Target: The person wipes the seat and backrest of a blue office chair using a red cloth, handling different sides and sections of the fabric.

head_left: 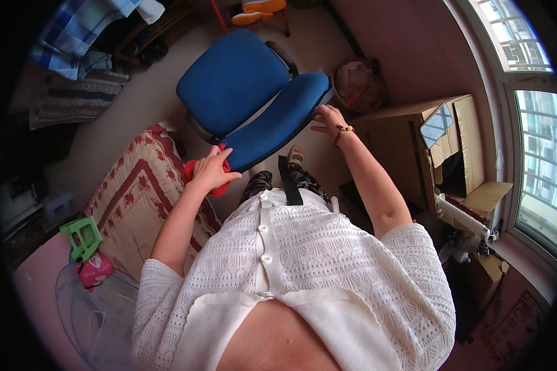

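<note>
A blue office chair [234,79] stands before me, with a large pad on the far side and a narrower curved pad on the near side. My left hand [211,172] is at the left end of the near pad. It holds a red cloth [218,188] bunched under its palm and fingers, with thumb and forefinger sticking out. At the right end of that pad, my right hand [332,122] has its fingers spread by the edge and nothing in them; whether the fingertips touch the chair I cannot tell.
A cardboard box [396,139] with a phone-like slab [436,125] on it stands right, near the window [541,167]. A round basin-like container [358,83] sits beyond. Left lies a flowered quilted cover [130,204], with a green stool [80,238] nearby. Orange shoes [252,17] are far off.
</note>
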Tool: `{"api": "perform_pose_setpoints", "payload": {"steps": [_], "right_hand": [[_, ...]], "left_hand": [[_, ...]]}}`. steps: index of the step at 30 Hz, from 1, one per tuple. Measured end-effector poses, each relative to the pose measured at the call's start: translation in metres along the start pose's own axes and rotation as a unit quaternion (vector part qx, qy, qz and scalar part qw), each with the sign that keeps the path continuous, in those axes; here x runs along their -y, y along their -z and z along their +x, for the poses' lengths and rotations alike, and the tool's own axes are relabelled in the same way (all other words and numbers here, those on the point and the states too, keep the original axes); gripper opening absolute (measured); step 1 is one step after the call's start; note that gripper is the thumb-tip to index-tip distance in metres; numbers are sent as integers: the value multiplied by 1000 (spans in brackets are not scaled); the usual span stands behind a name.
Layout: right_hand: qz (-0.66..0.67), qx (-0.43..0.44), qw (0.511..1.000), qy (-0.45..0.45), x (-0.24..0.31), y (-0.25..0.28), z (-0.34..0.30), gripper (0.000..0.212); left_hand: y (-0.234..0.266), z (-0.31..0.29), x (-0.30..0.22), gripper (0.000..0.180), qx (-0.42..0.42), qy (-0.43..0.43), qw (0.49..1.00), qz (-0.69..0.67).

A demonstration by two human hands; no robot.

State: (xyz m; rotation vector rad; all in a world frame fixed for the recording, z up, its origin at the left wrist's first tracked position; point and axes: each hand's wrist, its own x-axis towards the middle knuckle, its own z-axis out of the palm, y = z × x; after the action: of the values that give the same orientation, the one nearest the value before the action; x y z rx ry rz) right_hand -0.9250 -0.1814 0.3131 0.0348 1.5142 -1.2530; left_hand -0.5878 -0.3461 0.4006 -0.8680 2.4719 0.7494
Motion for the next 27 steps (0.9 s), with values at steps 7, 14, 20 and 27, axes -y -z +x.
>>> {"api": "perform_pose_setpoints", "payload": {"steps": [7, 14, 20, 27], "right_hand": [[-114, -308, 945, -3, -7, -40, 27, 124], [-203, -289, 935, 12, 9, -59, 33, 85], [-230, -279, 930, 61, 45, -38, 48, 68], [-262, -298, 907, 141, 120, 15, 80, 56]], "left_hand": [[-18, 18, -26, 99, 18, 21, 993, 115], [-29, 26, -32, 59, 27, 16, 977, 212], [-18, 37, -63, 41, -14, -28, 981, 189], [-13, 89, -161, 46, -9, -93, 985, 148]]}}
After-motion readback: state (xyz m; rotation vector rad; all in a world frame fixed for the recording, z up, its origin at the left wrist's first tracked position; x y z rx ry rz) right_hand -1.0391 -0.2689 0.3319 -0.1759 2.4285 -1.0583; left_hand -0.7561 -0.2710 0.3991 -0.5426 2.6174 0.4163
